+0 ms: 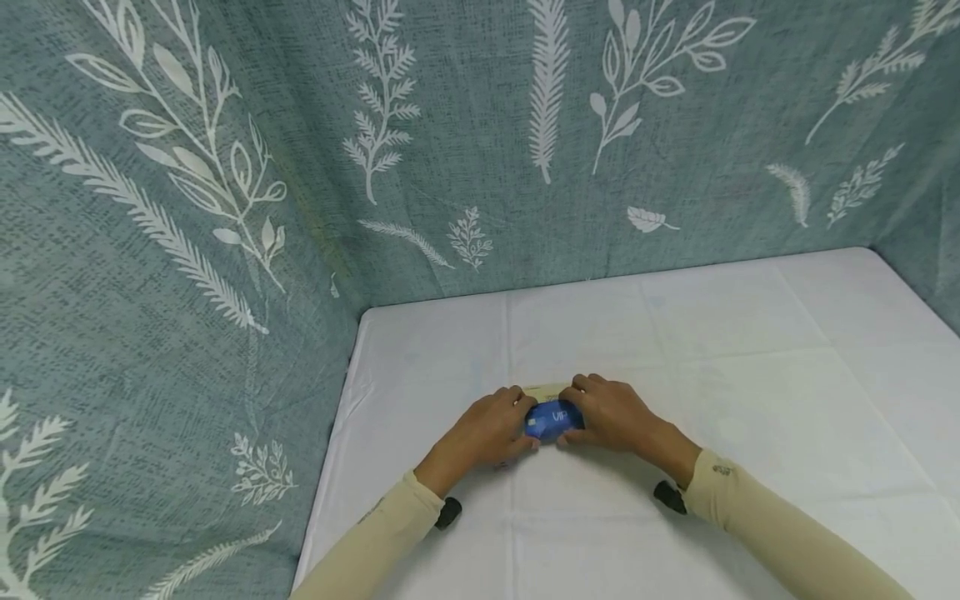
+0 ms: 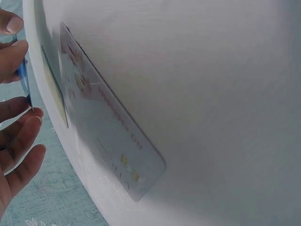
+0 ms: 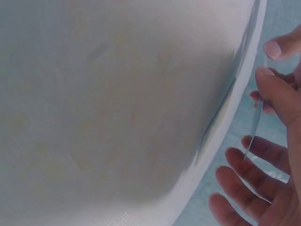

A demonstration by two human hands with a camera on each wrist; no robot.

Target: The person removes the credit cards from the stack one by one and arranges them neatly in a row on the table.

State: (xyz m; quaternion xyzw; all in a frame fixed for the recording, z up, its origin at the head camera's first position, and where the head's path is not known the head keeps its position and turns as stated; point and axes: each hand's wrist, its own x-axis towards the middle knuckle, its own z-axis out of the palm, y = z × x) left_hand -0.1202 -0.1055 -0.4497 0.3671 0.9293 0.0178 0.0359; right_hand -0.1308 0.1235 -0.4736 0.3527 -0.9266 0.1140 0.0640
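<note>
A blue plastic card printed "VIP" with a chip is held above the white table by both hands. My left hand pinches its left end between thumb and fingers; my right hand grips the right end. Seen from the right wrist, the blue card is nearly edge-on. Just beyond it lies a yellowish card, partly covered by the hands and the blue card. In the left wrist view, a pale grey card with red print and a gold chip lies on the table; from the head it is mostly hidden.
A white cloth with fold creases covers the table. Blue-green curtains with white leaf patterns hang along the back and sides. Small black objects sit by both wrists, beside the cream sleeves.
</note>
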